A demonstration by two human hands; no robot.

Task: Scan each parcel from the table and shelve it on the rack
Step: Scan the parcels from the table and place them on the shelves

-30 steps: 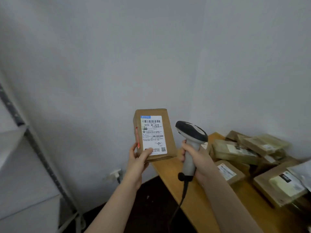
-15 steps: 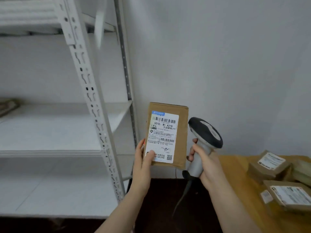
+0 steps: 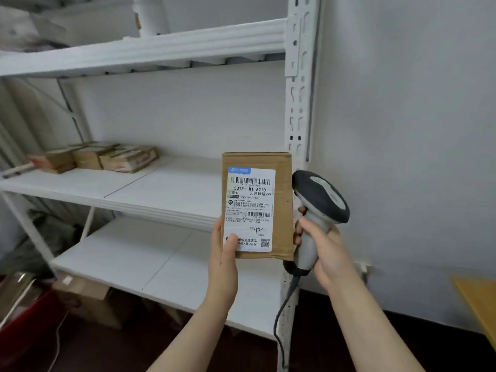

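A brown cardboard parcel [image 3: 281, 208] with a white shipping label stands upright in front of me, label facing the camera. My left hand [image 3: 224, 255] grips its lower left corner, thumb on the label. My right hand [image 3: 322, 244] holds the handle of a grey and black barcode scanner [image 3: 320, 201], just right of the parcel; its cable hangs down. Behind them stands the white metal rack [image 3: 298, 89], with a bare middle shelf [image 3: 171, 189] and a lower shelf [image 3: 134, 261].
Several brown parcels [image 3: 107, 157] lie at the back left of the middle shelf. White items sit on the top shelf [image 3: 150, 47]. Cardboard boxes [image 3: 88, 296] and a red object [image 3: 24, 312] stand on the floor below. The table's corner [image 3: 480, 299] shows at right.
The view has swung left from the table to the rack. Parcel and scanner stay in my hands, now in front of the rack's right post; the table's parcels have left the view.
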